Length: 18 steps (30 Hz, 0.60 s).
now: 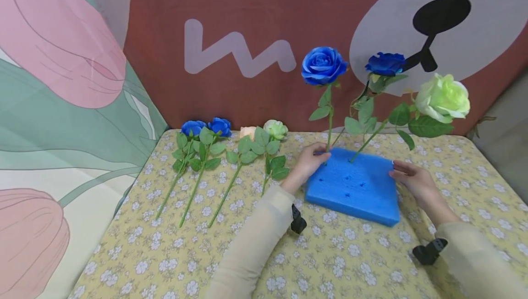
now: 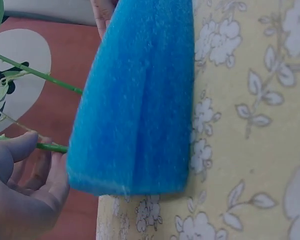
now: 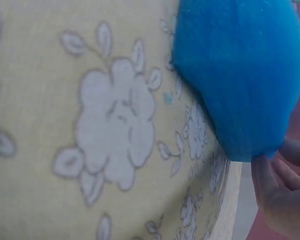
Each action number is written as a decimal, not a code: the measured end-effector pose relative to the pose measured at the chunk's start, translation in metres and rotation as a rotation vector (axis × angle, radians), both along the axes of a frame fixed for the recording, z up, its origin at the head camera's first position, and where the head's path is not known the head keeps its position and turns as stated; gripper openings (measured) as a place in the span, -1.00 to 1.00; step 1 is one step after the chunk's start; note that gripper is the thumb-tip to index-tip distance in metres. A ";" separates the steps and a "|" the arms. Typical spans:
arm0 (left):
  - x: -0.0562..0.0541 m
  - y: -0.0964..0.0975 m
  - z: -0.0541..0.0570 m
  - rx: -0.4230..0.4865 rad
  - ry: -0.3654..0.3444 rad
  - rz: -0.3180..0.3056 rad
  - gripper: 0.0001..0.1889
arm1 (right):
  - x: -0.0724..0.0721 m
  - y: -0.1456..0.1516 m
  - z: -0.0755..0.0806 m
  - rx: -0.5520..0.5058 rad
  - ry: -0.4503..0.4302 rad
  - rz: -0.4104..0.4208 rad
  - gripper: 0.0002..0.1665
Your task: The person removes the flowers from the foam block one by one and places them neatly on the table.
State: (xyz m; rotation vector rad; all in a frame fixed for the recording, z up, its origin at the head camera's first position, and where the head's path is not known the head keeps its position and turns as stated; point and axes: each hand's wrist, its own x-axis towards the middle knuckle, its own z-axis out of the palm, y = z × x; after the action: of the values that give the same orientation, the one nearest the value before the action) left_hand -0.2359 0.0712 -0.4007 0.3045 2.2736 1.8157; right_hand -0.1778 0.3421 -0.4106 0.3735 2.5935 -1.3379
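Observation:
A blue foam block (image 1: 354, 189) with several small holes in its top lies on the table. Standing in it are an upright blue rose (image 1: 323, 66), a second blue rose (image 1: 385, 64) farther back and a pale green rose (image 1: 443, 98) leaning right. My left hand (image 1: 307, 163) is at the block's back left corner, pinching the front blue rose's stem (image 2: 52, 147) low down, fingertips right by the foam. At the opposite side, my right hand (image 1: 416, 182) holds the block's edge; its fingers (image 3: 265, 177) lie against the foam corner.
Left of the block lie two blue roses (image 1: 220, 127), a peach rose (image 1: 247, 132) and another pale green rose (image 1: 275, 129), heads toward the back. A flowered cloth (image 1: 173, 262) covers the table. A printed curtain (image 1: 243, 5) hangs behind it.

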 end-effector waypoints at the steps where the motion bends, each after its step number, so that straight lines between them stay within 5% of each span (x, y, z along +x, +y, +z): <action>1: 0.000 0.000 -0.001 0.001 0.003 0.001 -0.75 | -0.001 0.000 -0.001 0.005 0.008 -0.002 -0.22; 6: 0.000 0.001 -0.003 0.040 -0.022 0.011 -0.76 | -0.008 0.003 -0.006 0.005 0.039 -0.018 -0.26; 12: 0.001 0.005 -0.007 0.073 -0.014 0.059 -0.76 | -0.013 0.003 -0.010 0.189 0.134 0.007 -0.37; 18: 0.005 0.006 -0.011 0.131 -0.012 0.098 -0.79 | -0.001 -0.013 -0.003 0.405 0.305 0.175 -0.53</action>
State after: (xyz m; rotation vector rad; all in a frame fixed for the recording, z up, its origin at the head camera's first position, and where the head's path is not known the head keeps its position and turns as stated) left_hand -0.2314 0.0768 -0.4118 0.2065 2.2018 2.0144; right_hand -0.1790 0.3294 -0.4139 -0.0068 3.0667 -0.8639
